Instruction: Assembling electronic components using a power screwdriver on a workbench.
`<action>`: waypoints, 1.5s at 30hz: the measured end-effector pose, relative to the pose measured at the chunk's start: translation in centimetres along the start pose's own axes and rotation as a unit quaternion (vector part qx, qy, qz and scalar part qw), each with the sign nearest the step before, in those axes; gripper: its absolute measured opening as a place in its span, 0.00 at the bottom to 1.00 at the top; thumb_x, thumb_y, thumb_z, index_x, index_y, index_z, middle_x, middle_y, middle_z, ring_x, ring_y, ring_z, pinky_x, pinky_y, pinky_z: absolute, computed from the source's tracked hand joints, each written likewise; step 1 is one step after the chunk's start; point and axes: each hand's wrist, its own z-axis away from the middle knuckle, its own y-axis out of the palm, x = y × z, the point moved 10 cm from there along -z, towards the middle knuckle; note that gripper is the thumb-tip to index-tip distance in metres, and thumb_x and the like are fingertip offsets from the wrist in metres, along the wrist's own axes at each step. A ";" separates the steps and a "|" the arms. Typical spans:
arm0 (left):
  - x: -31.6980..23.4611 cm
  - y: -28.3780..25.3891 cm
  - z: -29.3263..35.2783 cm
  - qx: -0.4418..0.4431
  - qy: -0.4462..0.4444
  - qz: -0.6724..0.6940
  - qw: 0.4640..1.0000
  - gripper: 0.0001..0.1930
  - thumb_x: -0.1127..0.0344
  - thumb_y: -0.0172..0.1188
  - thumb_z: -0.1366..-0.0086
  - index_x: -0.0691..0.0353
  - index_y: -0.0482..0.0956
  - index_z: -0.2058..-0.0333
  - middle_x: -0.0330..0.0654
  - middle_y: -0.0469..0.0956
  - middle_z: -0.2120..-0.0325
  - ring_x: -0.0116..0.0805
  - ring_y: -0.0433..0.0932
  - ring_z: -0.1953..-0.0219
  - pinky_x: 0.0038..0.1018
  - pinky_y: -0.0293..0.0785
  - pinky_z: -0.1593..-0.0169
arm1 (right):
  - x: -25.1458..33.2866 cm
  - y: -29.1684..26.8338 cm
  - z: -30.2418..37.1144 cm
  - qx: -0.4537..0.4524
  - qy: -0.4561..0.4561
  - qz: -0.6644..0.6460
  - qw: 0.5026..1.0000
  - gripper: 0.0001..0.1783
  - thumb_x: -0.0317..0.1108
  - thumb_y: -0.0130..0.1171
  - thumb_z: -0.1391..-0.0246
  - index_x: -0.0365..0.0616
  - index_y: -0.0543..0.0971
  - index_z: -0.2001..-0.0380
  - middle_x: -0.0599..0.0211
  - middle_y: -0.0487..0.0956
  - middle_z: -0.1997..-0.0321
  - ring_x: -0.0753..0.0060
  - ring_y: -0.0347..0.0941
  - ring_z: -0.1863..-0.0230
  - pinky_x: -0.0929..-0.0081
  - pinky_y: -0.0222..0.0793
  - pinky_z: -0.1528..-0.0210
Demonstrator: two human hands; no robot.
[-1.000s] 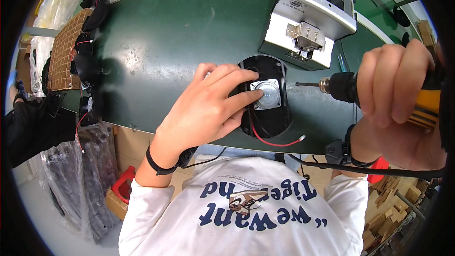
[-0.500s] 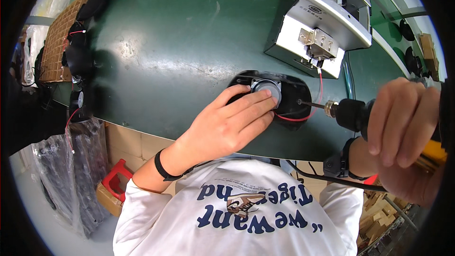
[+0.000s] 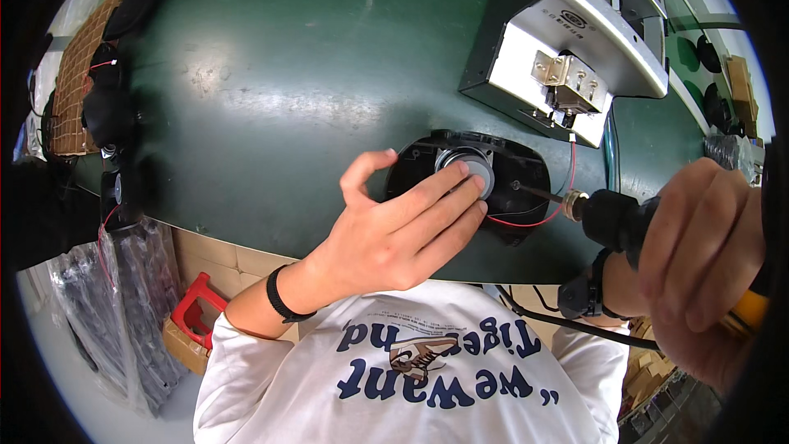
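Green table [image 3: 288,57] fills much of my head view, the black shell [image 3: 532,168] lying near its front edge. I have the left hand [image 3: 394,242] laid on the shell's round speaker [image 3: 485,168], fingers spread, the right hand [image 3: 699,238] wrapped around a screwdriver [image 3: 612,218]; over-tilted, its bit [image 3: 542,193] could slip or snag the red wire [image 3: 574,166].

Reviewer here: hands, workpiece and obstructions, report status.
Left hand on round speaker. Right hand gripping power driver. Bit at black housing; red wire nearby.

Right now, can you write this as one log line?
left hand: touching grey speaker | right hand: holding drill, bit pointing at black case | silver machine: on green table
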 end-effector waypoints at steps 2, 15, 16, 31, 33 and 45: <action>0.5 -0.2 0.1 -0.027 -0.014 -0.008 1.000 0.09 0.67 0.71 0.46 0.53 0.88 0.64 0.33 0.86 0.55 0.36 0.82 0.47 0.66 0.59 0.37 | -0.1 0.2 0.3 0.002 -0.001 -0.002 1.000 0.15 0.19 0.75 0.61 0.47 0.77 0.76 0.66 0.80 0.75 0.65 0.79 0.78 0.72 0.79 0.76; 1.4 -0.8 0.5 -0.068 0.005 0.078 0.995 0.11 0.66 0.73 0.52 0.60 0.87 0.67 0.39 0.85 0.60 0.38 0.83 0.52 0.59 0.69 0.39 | -0.9 -9.3 19.2 0.011 -0.016 -0.017 1.000 0.15 0.19 0.75 0.60 0.47 0.77 0.75 0.66 0.80 0.75 0.65 0.79 0.78 0.72 0.79 0.75; 1.5 -0.7 0.5 -0.066 0.001 0.078 0.995 0.16 0.63 0.76 0.56 0.59 0.88 0.66 0.39 0.86 0.59 0.39 0.84 0.53 0.57 0.68 0.38 | -1.0 -8.7 18.1 0.012 -0.016 -0.018 1.000 0.15 0.19 0.75 0.60 0.47 0.77 0.75 0.66 0.80 0.74 0.65 0.79 0.78 0.72 0.79 0.75; 1.6 -0.6 0.8 -0.073 -0.013 0.060 0.995 0.15 0.63 0.77 0.57 0.56 0.88 0.67 0.35 0.87 0.56 0.45 0.84 0.51 0.51 0.67 0.46 | -0.7 -8.2 19.0 0.017 -0.023 -0.032 0.999 0.15 0.20 0.75 0.60 0.47 0.77 0.75 0.65 0.80 0.74 0.65 0.79 0.78 0.72 0.80 0.75; 1.6 -0.5 0.8 -0.075 -0.015 0.064 0.995 0.15 0.64 0.77 0.58 0.57 0.89 0.68 0.35 0.87 0.56 0.46 0.84 0.51 0.51 0.67 0.46 | -0.9 -8.4 19.4 0.017 -0.025 -0.034 0.999 0.15 0.20 0.75 0.59 0.47 0.77 0.75 0.65 0.80 0.74 0.65 0.79 0.78 0.72 0.80 0.75; 1.9 -0.4 0.5 -0.068 -0.028 0.093 0.993 0.15 0.66 0.77 0.58 0.60 0.89 0.67 0.37 0.87 0.57 0.44 0.84 0.49 0.52 0.67 0.44 | -1.2 -3.6 8.8 0.009 -0.031 -0.041 0.999 0.15 0.20 0.76 0.59 0.46 0.77 0.74 0.65 0.81 0.74 0.65 0.80 0.77 0.72 0.80 0.75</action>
